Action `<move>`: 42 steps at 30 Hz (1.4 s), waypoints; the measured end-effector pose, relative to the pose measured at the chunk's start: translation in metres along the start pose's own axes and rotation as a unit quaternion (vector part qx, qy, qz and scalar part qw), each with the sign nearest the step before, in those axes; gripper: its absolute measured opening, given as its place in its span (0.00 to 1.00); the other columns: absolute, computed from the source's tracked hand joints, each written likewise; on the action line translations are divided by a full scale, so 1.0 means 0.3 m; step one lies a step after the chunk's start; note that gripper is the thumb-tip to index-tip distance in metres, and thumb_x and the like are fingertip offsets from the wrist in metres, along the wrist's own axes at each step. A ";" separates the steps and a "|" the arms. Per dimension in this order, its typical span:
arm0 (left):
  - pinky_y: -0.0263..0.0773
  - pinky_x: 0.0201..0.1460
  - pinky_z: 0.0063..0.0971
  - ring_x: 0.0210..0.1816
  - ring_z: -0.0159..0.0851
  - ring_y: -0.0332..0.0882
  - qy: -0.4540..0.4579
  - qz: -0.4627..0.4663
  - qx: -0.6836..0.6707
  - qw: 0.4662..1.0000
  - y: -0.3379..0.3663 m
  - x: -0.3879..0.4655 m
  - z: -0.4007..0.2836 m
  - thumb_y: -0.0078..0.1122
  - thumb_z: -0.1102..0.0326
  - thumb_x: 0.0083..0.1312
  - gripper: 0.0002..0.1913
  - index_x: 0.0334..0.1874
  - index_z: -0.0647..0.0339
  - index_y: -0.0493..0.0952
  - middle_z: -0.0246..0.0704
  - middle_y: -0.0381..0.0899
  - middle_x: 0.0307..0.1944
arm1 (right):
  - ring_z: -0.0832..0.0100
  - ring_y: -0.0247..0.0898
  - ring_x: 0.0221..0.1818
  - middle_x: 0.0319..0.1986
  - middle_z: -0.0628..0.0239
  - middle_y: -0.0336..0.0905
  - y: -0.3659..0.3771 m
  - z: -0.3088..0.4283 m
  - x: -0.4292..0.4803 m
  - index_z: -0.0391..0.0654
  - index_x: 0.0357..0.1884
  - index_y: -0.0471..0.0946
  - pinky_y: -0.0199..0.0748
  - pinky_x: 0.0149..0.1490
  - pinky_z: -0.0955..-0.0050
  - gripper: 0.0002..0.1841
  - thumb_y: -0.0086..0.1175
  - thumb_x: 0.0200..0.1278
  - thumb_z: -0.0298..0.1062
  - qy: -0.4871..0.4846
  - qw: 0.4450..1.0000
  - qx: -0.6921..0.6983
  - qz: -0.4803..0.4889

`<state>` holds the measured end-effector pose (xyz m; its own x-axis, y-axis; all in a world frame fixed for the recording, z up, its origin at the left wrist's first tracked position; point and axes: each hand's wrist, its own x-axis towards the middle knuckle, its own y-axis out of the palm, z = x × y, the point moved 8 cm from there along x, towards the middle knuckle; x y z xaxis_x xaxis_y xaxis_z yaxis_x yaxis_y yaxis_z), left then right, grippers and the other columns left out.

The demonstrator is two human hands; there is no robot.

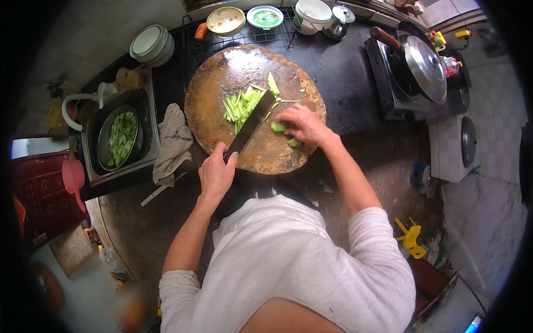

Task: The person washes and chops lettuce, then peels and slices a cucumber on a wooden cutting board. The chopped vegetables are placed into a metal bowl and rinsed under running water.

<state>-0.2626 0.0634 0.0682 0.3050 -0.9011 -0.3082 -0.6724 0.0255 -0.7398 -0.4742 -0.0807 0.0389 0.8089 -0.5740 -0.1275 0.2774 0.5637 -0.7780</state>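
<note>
My left hand [216, 170] is closed round the handle of a kitchen cleaver [255, 125]. Its dark blade slants up and to the right over a round wooden chopping board [208, 91]. Along the blade's left side lies a heap of pale green vegetable strips [242, 104]. One longer slice [273, 84] rests past the blade's tip. On the board's right side, my right hand [306, 127] has its fingers curled on a green vegetable piece [279, 126]. Another green piece [294, 143] lies just below those fingers.
Left of the board are a grey cloth [171, 141] and a sink [155, 125] holding a bowl of chopped greens [123, 139]. Stacked bowls [152, 45] stand behind. A wire rack [250, 39] with containers lies at the back. A lidded wok [424, 68] sits on the stove at right.
</note>
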 end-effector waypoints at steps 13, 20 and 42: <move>0.76 0.34 0.49 0.34 0.55 0.82 0.205 -0.054 0.132 0.968 0.059 -0.003 -0.154 0.58 0.64 0.70 0.08 0.42 0.58 0.70 0.43 0.79 0.33 | 0.55 0.76 0.47 0.40 0.60 0.79 0.025 0.072 -0.116 0.43 0.40 0.80 0.75 0.53 0.61 0.12 0.64 0.53 0.22 0.037 0.963 -0.026 -0.267; 0.75 0.30 0.50 0.29 0.54 0.81 0.295 -0.100 0.158 0.937 0.076 0.031 -0.258 0.56 0.65 0.71 0.05 0.39 0.55 0.71 0.41 0.78 0.30 | 0.53 0.75 0.43 0.36 0.59 0.79 0.063 0.080 -0.156 0.42 0.38 0.80 0.75 0.49 0.59 0.09 0.64 0.54 0.22 0.017 0.933 -0.039 -0.357; 0.80 0.35 0.48 0.32 0.54 0.85 0.242 0.019 0.226 0.943 0.191 0.102 -0.293 0.52 0.73 0.67 0.07 0.46 0.56 0.70 0.46 0.81 0.32 | 0.52 0.73 0.41 0.33 0.56 0.75 0.086 0.085 -0.158 0.41 0.35 0.77 0.74 0.46 0.59 0.07 0.62 0.55 0.21 0.029 0.934 -0.053 -0.353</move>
<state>-0.3512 -0.0009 0.0689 -0.1308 -0.9852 -0.1112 -0.2865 0.1449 -0.9471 -0.4921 -0.0238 0.0408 0.4140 -0.8129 0.4096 0.6761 -0.0267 -0.7363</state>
